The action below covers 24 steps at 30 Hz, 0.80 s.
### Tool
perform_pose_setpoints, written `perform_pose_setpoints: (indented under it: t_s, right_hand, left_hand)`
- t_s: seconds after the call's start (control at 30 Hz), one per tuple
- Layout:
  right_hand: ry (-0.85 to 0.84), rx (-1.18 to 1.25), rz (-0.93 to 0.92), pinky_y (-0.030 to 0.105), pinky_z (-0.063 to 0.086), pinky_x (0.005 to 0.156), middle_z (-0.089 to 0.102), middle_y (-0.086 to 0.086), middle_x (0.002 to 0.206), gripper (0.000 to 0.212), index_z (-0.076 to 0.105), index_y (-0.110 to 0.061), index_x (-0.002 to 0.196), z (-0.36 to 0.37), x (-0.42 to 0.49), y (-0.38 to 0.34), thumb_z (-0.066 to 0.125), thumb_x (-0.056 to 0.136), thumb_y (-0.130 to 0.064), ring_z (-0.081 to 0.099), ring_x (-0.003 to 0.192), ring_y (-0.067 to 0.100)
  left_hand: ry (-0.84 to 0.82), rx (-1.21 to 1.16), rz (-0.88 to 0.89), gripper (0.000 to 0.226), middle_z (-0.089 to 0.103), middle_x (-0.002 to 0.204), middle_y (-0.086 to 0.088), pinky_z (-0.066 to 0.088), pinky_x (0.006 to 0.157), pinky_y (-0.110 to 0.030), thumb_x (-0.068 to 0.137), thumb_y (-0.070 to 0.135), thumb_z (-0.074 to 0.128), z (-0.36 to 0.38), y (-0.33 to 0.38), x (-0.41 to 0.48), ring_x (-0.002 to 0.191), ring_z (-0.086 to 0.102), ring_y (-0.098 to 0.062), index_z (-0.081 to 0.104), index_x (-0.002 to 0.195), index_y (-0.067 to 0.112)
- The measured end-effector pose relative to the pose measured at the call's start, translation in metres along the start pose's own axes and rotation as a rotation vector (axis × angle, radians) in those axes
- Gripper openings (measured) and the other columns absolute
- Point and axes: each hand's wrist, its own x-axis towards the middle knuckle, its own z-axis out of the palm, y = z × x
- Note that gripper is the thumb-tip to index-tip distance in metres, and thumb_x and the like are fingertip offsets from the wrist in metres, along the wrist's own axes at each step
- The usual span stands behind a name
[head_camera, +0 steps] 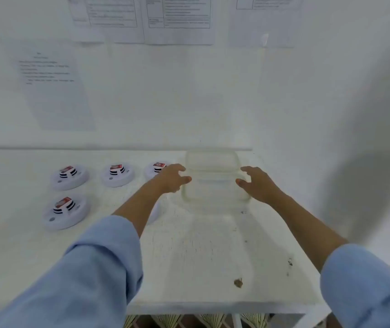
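A clear plastic container (214, 179) with rounded corners stands on the white table (201, 256), near the wall. My left hand (171, 178) is at its left side and my right hand (258, 184) at its right side. Both have spread, loosely curved fingers close to the container's walls; whether they touch it is blurred. Several white round smoke detectors lie to the left, one at the far left (69, 176), one beside it (117, 174), one in front (65, 211). Another detector (157, 168) is partly hidden behind my left hand.
Printed paper sheets (178, 18) hang on the white wall behind the table, and another sheet (52, 86) hangs lower left. A small brown scrap (238, 283) lies near the table's front edge. The table ends at the right by the wall corner.
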Motion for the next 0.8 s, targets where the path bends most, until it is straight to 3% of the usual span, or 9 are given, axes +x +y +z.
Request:
perform_pose_setpoints:
  t_s: [0.1,0.17,0.23,0.43,0.7,0.77,0.8]
  right_hand:
    - [-0.09,0.223,0.167,0.035,0.04,0.099,0.047,0.013,0.134,0.052,0.035,-0.011,0.139,-0.001,0.005,0.005,0.051,0.093,-0.029,0.05,0.119,0.029]
    - [-0.155,0.491,0.272,0.036,0.051,0.084,0.054,0.016,0.125,0.043,0.044,-0.002,0.13,-0.003,0.008,0.006,0.054,0.093,-0.02,0.06,0.102,0.03]
    - [-0.209,0.629,0.317,0.033,0.054,0.071,0.06,0.022,0.117,0.031,0.053,0.009,0.116,-0.005,0.01,0.009,0.055,0.091,-0.009,0.062,0.085,0.028]
    - [-0.346,0.83,0.45,0.039,0.05,0.087,0.063,0.018,0.103,0.032,0.056,0.011,0.112,-0.012,0.018,0.019,0.062,0.085,-0.004,0.059,0.094,0.031]
    - [-0.432,0.998,0.55,0.036,0.047,0.092,0.061,0.016,0.096,0.02,0.059,0.002,0.097,-0.009,0.027,0.027,0.066,0.08,-0.004,0.057,0.089,0.027]
    - [-0.439,1.007,0.554,0.032,0.047,0.087,0.06,0.011,0.089,0.027,0.062,-0.001,0.086,-0.009,0.03,0.029,0.077,0.063,-0.004,0.052,0.085,0.024]
    - [-0.444,0.984,0.542,0.032,0.047,0.088,0.06,0.008,0.078,0.019,0.064,-0.003,0.072,-0.009,0.031,0.028,0.078,0.059,-0.005,0.051,0.081,0.023]
  left_hand:
    - [-0.062,-0.187,-0.112,0.047,0.05,0.128,-0.016,0.051,0.077,-0.03,0.094,0.019,0.055,0.001,-0.002,0.001,0.092,0.061,-0.027,0.04,0.135,0.003]
    - [-0.112,-0.306,-0.157,0.035,0.059,0.11,-0.014,0.053,0.066,-0.024,0.095,0.015,0.052,0.0,-0.004,0.0,0.073,0.061,-0.02,0.049,0.125,-0.004]
    - [-0.157,-0.401,-0.206,0.029,0.063,0.09,-0.011,0.055,0.06,-0.023,0.095,0.01,0.051,-0.001,-0.005,-0.001,0.07,0.061,-0.018,0.054,0.117,-0.008]
    - [-0.245,-0.69,-0.334,0.031,0.062,0.093,-0.014,0.047,0.086,-0.041,0.093,0.002,0.051,-0.001,-0.011,0.006,0.082,0.061,-0.022,0.049,0.12,-0.012]
    - [-0.333,-0.832,-0.378,0.01,0.061,0.1,-0.011,0.041,0.098,-0.041,0.093,-0.003,0.046,-0.003,-0.016,0.011,0.086,0.058,-0.022,0.056,0.093,-0.005]
    - [-0.308,-0.803,-0.373,0.008,0.062,0.096,-0.011,0.041,0.098,-0.042,0.092,-0.004,0.048,-0.006,-0.014,0.014,0.083,0.059,-0.021,0.056,0.092,-0.006]
    - [-0.304,-0.778,-0.373,0.008,0.062,0.094,-0.011,0.042,0.097,-0.043,0.092,-0.004,0.049,-0.007,-0.013,0.015,0.082,0.06,-0.021,0.057,0.092,-0.006]
